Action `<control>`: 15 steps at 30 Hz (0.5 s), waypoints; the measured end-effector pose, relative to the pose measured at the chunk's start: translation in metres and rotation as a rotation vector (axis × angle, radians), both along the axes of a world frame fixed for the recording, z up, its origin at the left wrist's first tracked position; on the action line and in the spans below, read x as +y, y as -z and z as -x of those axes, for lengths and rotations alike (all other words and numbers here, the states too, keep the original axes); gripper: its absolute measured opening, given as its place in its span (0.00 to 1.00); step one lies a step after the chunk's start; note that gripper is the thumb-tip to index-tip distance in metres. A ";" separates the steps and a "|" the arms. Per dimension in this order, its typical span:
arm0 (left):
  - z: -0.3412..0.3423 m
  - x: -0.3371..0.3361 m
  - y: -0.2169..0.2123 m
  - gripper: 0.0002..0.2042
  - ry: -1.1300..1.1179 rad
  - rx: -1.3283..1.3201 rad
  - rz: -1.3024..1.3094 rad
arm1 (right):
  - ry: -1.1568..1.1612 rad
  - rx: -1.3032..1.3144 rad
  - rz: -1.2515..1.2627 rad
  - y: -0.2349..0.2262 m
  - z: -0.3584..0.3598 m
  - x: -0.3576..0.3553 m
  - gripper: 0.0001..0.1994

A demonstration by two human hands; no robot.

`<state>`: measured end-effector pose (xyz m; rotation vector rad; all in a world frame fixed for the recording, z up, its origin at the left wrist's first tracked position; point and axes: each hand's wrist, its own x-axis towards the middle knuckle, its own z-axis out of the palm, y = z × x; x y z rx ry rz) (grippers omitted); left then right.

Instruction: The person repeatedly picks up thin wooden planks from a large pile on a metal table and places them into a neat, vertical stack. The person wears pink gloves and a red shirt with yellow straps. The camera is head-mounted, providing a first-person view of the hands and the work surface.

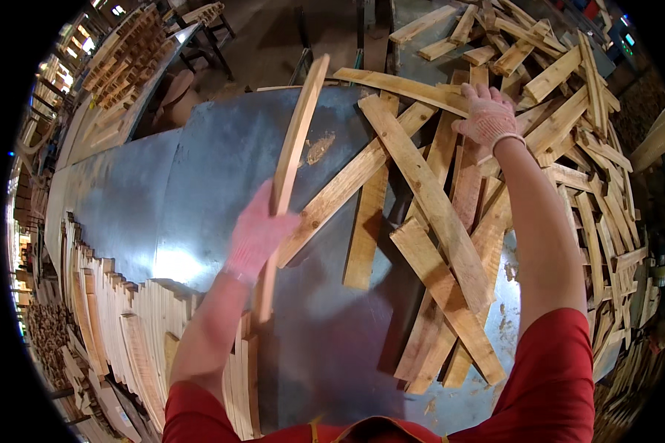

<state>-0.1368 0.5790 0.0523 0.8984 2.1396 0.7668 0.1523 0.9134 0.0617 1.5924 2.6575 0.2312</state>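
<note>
My left hand (260, 230), in a pale pinkish work glove, is closed around a long narrow wooden slat (300, 133). The slat stands on a slant over the metal tabletop, its far end pointing away from me. Out at the far right, my right hand (489, 117), gloved the same way, rests with spread fingers on the end of a wooden board (399, 87). Loose boards lie crossed between my hands, among them a long knotty board (428, 199) and a shorter board (448, 301) nearer me.
A metal table (214, 177) spans the middle. Along its near left side, pale slats (137, 317) stand in a tight row. A tangled heap of wood pieces (598, 192) covers the right. Farther back on the left, stacked wood (129, 55) sits on another table.
</note>
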 end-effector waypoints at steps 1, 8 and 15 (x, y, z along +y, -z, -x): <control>0.000 0.027 0.013 0.40 0.022 -0.089 -0.058 | 0.035 -0.053 0.017 0.007 -0.003 0.004 0.36; 0.025 0.130 0.117 0.34 0.253 0.392 -0.227 | 0.078 0.250 0.516 -0.037 -0.088 -0.095 0.34; -0.100 0.165 0.117 0.50 0.249 0.129 -0.179 | 0.294 1.049 0.965 0.029 -0.171 -0.113 0.56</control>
